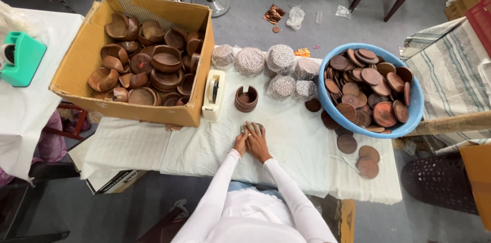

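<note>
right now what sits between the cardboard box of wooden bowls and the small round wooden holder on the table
In the head view, a cream tape dispenser stands between the cardboard box and the small round wooden holder.

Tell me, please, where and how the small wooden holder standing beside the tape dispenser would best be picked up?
Probably from above. The wooden holder stands upright on the cloth, its open top facing up, with a slot cut in its round wall. Fingers could pinch the wall across the rim. The tape dispenser crowds its left side, so coming from the near side, where both hands rest, looks easiest.

Craft workshop: boxed wooden holders
</note>
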